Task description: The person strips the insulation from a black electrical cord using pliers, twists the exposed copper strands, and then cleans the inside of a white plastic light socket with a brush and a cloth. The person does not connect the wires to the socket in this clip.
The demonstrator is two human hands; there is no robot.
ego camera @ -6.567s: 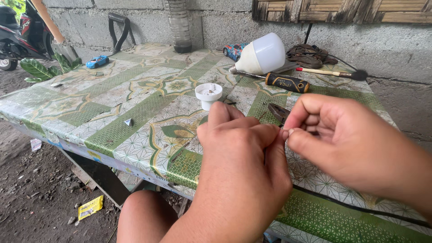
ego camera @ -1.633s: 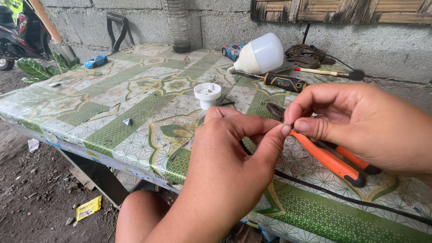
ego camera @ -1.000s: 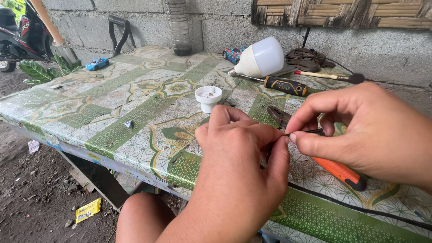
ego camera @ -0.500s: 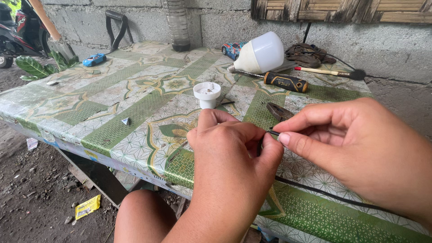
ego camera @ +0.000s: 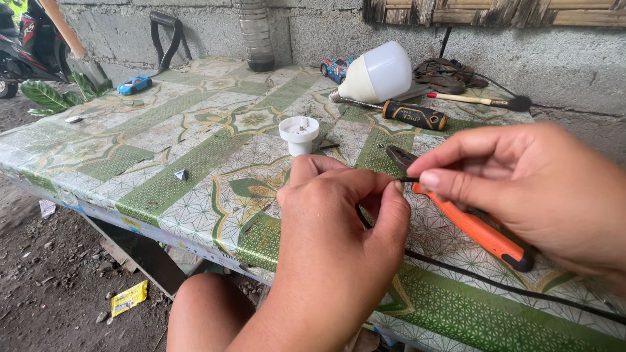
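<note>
Hands (ego camera: 417,195) now apart slightly, thin black wire (ego camera: 409,179) pinched between fingertips

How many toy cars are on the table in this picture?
2. A blue toy car sits at the far left of the table. A second toy car sits by the wall, partly hidden behind the white bulb.

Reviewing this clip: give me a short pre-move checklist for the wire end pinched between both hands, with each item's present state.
1. Left hand pinches the wire end: ok.
2. Right hand fingertips on the same wire end: ok.
3. Bare strands exposed at the tip: cannot tell, too small.
4. Orange-handled pliers lying on the table, in neither hand: ok.
5. White socket base upright, apart from both hands: ok.
6. Black cable lies flat across the table: ok.
</note>
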